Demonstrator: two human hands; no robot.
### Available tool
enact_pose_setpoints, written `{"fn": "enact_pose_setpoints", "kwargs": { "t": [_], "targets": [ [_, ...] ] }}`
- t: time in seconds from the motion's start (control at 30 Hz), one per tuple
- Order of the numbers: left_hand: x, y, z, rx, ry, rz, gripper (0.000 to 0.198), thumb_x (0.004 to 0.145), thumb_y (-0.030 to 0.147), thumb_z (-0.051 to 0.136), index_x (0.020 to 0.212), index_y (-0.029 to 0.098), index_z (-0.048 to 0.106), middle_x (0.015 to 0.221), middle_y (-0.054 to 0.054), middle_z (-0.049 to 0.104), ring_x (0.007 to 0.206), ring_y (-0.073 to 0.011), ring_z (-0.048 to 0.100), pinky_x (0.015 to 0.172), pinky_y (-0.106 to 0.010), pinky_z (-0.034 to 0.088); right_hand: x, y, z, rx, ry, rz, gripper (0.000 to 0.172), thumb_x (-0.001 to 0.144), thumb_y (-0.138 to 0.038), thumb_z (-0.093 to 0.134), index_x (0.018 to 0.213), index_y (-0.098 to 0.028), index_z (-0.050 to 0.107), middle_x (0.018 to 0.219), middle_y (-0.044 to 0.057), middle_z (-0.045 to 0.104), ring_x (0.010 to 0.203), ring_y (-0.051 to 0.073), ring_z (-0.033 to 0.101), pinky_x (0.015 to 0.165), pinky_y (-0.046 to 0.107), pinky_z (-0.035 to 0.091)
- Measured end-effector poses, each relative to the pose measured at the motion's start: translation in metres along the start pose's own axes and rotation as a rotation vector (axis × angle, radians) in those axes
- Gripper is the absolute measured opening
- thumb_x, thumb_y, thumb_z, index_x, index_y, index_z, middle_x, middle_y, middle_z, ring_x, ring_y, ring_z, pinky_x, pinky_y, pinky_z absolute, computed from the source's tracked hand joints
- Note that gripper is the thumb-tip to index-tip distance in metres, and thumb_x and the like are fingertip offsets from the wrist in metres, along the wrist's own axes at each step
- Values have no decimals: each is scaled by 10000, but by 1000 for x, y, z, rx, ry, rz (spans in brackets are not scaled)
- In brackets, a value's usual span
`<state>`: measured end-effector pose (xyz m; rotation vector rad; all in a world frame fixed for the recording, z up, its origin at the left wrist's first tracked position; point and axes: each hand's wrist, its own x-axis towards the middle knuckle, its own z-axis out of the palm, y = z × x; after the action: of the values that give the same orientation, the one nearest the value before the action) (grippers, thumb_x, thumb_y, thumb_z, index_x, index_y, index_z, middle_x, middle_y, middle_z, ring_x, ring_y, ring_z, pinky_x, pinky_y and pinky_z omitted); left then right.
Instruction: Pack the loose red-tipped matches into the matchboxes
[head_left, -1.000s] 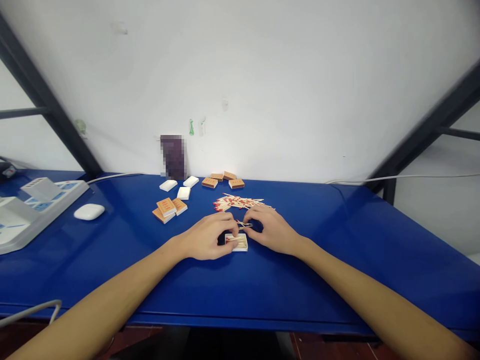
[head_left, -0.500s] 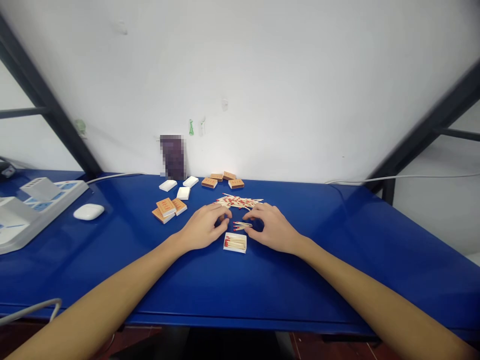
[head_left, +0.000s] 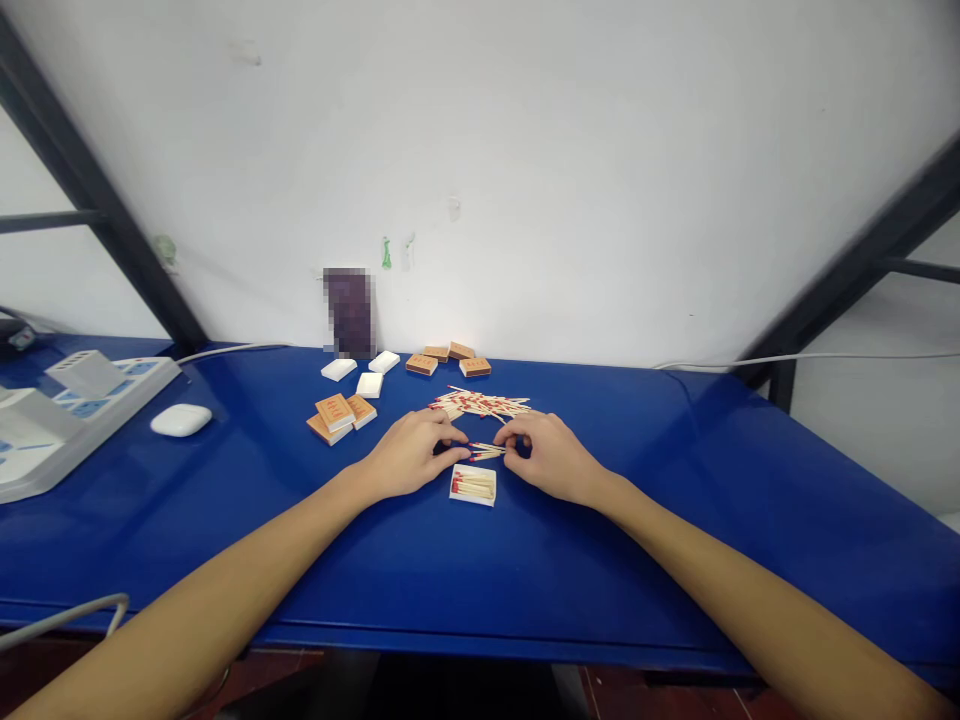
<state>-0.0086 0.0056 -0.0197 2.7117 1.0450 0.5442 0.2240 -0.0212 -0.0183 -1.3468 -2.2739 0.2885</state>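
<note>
A small white matchbox tray (head_left: 473, 486) holding several red-tipped matches lies on the blue table (head_left: 480, 560). Just behind it a little bundle of matches (head_left: 487, 451) sits between my two hands. My left hand (head_left: 412, 460) pinches one end of the bundle, fingers curled. My right hand (head_left: 546, 456) pinches the other end. A loose pile of matches (head_left: 480, 403) lies further back.
Orange matchbox sleeves (head_left: 341, 414) and white trays (head_left: 367, 385) lie at the back left, more sleeves (head_left: 448, 360) near the wall. A white earbud case (head_left: 181, 420) and a power strip (head_left: 67, 410) are at the left. A cable (head_left: 60, 620) hangs at the near left edge.
Both hands lifted off the tray and moved a little back, closing on the small bundle of matches behind it. The tray now lies uncovered.
</note>
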Motion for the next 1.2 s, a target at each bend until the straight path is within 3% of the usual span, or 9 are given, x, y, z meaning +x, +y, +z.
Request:
{"fn": "enact_pose_setpoints", "kwargs": {
  "t": [0.6,0.87,1.2],
  "targets": [
    [0,0,0,3,-23,2,299,936,433,553,1093,241,721,884,-38,630,853,-181,583,745,-287,412,0,-3,6,44,47,-82,167,772,-110,589,843,-205,708,759,4,695,718,158,596,691,291,435],
    [0,3,-1,-2,-23,-22,309,938,438,545,1085,233,722,867,-38,636,840,-183,588,747,-292,422,0,0,0,44,37,-45,221,763,-84,558,886,-203,698,761,6,667,720,158,584,691,295,439],
    [1,3,-1,-19,-16,-14,285,922,426,577,1073,235,726,870,-38,641,834,-182,593,750,-289,419,0,1,3,46,4,-47,141,813,-146,575,862,-199,696,796,21,657,758,162,581,709,306,436]
  ]
}}
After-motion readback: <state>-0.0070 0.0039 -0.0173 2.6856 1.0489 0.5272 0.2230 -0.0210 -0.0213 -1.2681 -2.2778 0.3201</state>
